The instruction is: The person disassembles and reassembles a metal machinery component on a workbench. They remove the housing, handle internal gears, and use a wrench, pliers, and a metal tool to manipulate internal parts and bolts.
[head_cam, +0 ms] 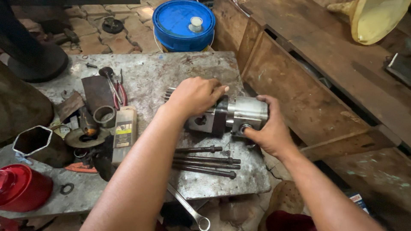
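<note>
Gripping a metal pump body (233,115) w/ both hands, centre of frame, on the grey steel bench plate (171,72). Left hand (195,96) comes in from lower left, fingers curled over the top of the dark end section, palm down, closed on it. Right hand (267,130) enters from lower right, wrapped round the bright silver end; thumb sits by a round port on the near face. Both hands closed on the same part; body lies on its side, resting on/just above the plate, can't tell which.

Below the pump, lower centre: four long dark bolts (205,160) lying roughly parallel, heads to the right, near but apart from the hands. Combination spanner (188,207) at bottom centre, ring end hanging past the plate edge.

Left of frame: short metal ring (104,114), red-handled pliers (120,92), small rectangular can (125,132), hexagonal tube (33,140), red container (21,188) in lower left corner, loose washer (66,188) beside it.

Top centre: blue drum lid w/ white cap (184,23) on the brick floor. Right side: brown wooden boards (308,94); yellowish funnel-shaped item (376,19) upper right.
</note>
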